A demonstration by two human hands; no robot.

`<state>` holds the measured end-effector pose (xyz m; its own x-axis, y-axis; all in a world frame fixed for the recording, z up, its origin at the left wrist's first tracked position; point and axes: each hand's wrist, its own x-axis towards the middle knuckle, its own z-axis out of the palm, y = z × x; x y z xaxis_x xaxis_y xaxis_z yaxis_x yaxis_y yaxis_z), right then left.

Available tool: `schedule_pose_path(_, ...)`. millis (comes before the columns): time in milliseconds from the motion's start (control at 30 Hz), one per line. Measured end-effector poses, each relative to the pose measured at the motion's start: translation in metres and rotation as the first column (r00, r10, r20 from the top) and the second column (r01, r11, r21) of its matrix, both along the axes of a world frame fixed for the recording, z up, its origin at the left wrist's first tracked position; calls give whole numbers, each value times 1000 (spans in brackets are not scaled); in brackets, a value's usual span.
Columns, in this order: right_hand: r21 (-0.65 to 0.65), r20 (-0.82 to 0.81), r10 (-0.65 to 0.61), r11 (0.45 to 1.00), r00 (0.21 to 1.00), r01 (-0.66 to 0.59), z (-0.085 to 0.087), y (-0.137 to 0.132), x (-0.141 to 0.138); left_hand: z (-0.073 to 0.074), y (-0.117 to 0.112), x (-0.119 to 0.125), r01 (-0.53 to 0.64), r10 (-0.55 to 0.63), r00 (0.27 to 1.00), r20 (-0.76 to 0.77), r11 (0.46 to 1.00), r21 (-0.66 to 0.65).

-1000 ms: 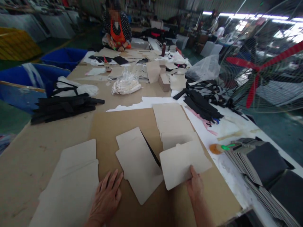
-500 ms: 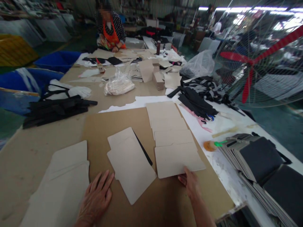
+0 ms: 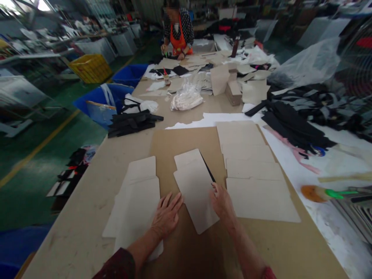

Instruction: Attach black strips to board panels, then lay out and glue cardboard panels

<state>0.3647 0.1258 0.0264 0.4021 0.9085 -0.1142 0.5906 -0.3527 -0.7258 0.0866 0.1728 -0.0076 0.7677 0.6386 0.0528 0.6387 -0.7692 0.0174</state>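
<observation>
Head cam had the middle gray cards point(image 3: 194, 190) lower center of frame (black strip point(image 3: 210, 172) peeking out). Left hand point(image 3: 167, 216) lay flat, fingers kinda spread; right hand point(image 3: 222, 202) curled at the cards' right edge, couldn't tell if pinching.

A middle stack of pale cardboard panels point(image 3: 196, 197) is touched at its right edge, beside a black strip point(image 3: 209, 169), by the right hand point(image 3: 222, 202), while the left hand point(image 3: 166, 217) is laid flat over a brown board point(image 3: 261, 242) beside a left stack point(image 3: 138, 209).
</observation>
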Motion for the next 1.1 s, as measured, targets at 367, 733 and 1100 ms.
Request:
schedule_pose_path(367, -236, 128, -25, 970, 991, 55, -14, 84, -9, 0, -1, -2, -11, 13, 999, 44, 998, -56)
schedule_pose_path(733, -135, -251, -70, 990, 965, 37, 3, 50, -2, -3, 0, -3, -18, 19, 998, 67, 1000, -15)
schedule_pose_path(1100, -109, -872, -473, 440, 127, 891, -4, -142, 67, -19, 11, -2, -4, 1, 997, 72, 999, 38)
